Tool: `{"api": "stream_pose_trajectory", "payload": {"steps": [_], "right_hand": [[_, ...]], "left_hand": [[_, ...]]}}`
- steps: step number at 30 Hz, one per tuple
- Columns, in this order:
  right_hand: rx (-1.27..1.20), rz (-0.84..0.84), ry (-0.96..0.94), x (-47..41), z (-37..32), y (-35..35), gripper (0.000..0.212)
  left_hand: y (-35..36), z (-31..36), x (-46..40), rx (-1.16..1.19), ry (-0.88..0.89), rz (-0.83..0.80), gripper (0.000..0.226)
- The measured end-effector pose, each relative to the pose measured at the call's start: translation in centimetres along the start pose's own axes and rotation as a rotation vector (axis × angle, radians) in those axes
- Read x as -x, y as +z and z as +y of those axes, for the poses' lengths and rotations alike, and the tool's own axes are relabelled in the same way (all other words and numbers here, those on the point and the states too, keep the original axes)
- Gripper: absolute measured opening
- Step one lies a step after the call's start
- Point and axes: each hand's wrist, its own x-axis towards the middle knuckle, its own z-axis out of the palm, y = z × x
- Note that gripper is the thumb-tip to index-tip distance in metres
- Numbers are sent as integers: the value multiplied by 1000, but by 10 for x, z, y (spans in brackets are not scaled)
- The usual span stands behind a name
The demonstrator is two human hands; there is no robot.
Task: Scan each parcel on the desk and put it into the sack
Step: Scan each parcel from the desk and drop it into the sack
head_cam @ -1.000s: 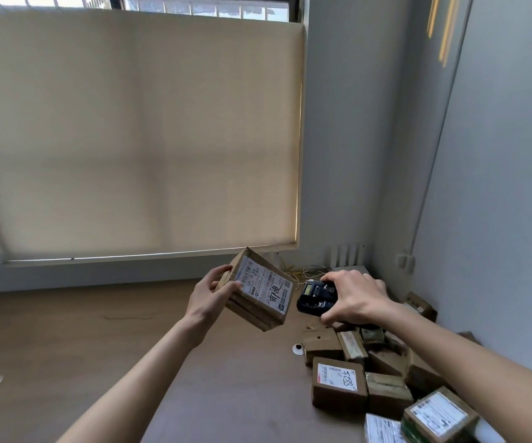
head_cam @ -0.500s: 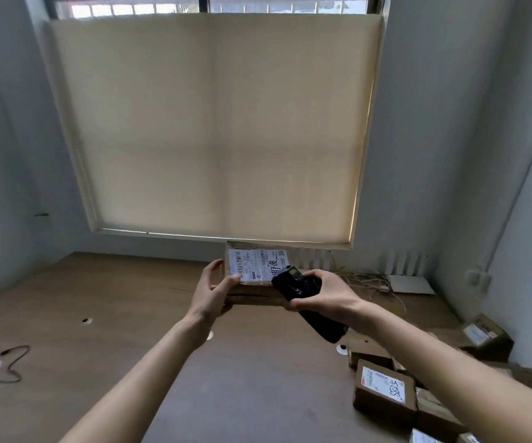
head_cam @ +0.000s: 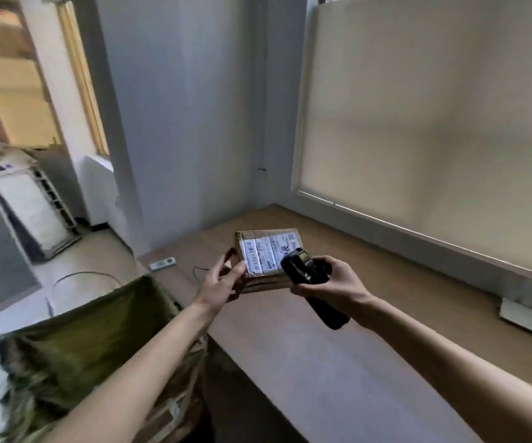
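Cardboard parcel (head_cam: pixel 266 259) gripped by left hand (head_cam: pixel 223 279), label up; right hand (head_cam: pixel 331 281) grips scanner (head_cam: pixel 306 276) just beside it. Scanning step judged current. Next: drop parcel into green sack (head_cam: pixel 76 340) below left forearm.

A small parcel-sorting room in what looks like an office: a long wooden worktop (head_cam: pixel 338 356) runs along plain grey walls (head_cam: pixel 181 107) beneath a window covered by a cream roller blind (head_cam: pixel 434 123). A labelled cardboard parcel (head_cam: pixel 266 259) and a black handheld scanner (head_cam: pixel 309 284) are held over the worktop, with an open green sack (head_cam: pixel 76 340) standing just beside its end. A remote (head_cam: pixel 162 264) and a loose cable (head_cam: pixel 199 272) lie on the worktop, and a white appliance (head_cam: pixel 31 206) stands on the floor beyond.
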Motion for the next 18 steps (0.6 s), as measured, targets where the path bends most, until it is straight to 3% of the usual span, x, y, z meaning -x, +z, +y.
{"api": "stream_pose_trajectory", "payload": {"steps": [3, 5, 11, 18], "right_hand": [[-16, -114, -52, -17, -36, 93, 65], [-14, -177, -76, -26, -53, 151, 61], [38, -370, -106, -46, -79, 295, 76], [124, -560, -54, -100, -62, 408, 81]], "left_hand": [[-99, -19, 10, -84, -46, 184, 73], [-156, -33, 18, -96, -63, 285, 80], [-278, -88, 33, -145, -141, 454, 65], [-352, -171, 4, -137, -314, 528, 60]]}}
